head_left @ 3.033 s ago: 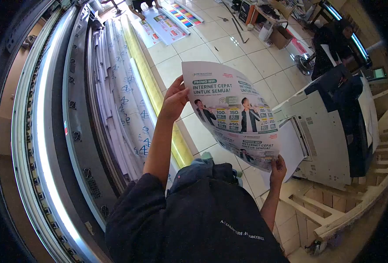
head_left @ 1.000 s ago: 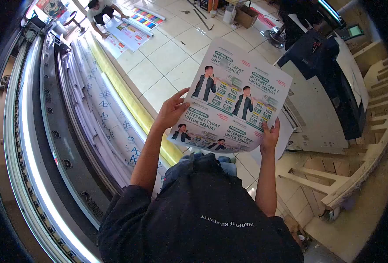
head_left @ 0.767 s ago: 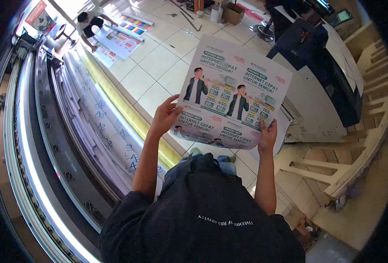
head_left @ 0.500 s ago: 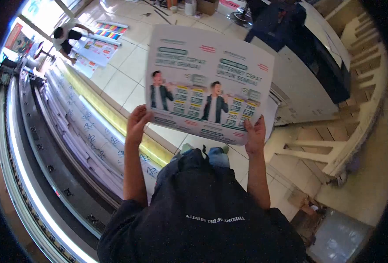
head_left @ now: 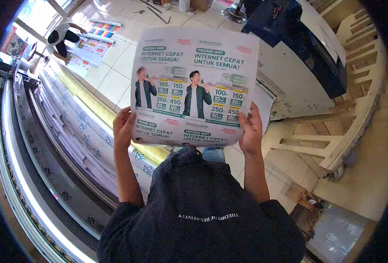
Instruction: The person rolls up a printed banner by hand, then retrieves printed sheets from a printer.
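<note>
One printed sheet point(head_left: 193, 85) is held up flat in front of the person's chest, its face toward the camera. It is white and green, glossy, and carries repeated adverts: two full panels side by side across the top reading "PROMO WIFI INTERNET CEPAT UNTUK SEMUA!", each with a figure in a dark jacket and price boxes, and the tops of two more panels along the bottom edge. The left hand point(head_left: 123, 127) clasps the sheet's lower left edge; the right hand point(head_left: 250, 130) grasps its lower right edge, fingers spread behind. Left of the sheet runs one long wide-format printer point(head_left: 49, 144). Right of the sheet stands one white machine point(head_left: 290, 83).
</note>
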Motion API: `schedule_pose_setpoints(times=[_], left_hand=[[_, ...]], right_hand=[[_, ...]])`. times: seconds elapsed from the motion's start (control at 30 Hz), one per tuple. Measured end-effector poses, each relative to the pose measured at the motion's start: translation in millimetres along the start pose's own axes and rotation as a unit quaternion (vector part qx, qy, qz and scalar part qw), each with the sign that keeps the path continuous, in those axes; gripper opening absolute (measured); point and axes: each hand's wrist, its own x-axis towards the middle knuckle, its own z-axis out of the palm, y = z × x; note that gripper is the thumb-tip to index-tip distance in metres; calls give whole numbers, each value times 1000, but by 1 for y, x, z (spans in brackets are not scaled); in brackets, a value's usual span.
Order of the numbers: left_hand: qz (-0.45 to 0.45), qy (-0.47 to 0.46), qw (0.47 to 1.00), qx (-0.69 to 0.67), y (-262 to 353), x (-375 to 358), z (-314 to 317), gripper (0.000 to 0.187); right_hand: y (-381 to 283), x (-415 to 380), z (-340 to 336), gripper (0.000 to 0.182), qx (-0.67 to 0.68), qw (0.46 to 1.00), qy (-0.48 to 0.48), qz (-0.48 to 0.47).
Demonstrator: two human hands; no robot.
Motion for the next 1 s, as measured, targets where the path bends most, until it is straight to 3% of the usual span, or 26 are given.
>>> schedule_pose_setpoints(times=[0.4, 1.0], left_hand=[[15, 45, 998, 38, 3, -6, 0, 29], [29, 25, 999, 35, 1, -1, -10, 27]], right_hand=[[-2, 1, -4, 46, -39, 998, -47, -34], [-5, -7, -1, 49, -49, 996, -45, -56]])
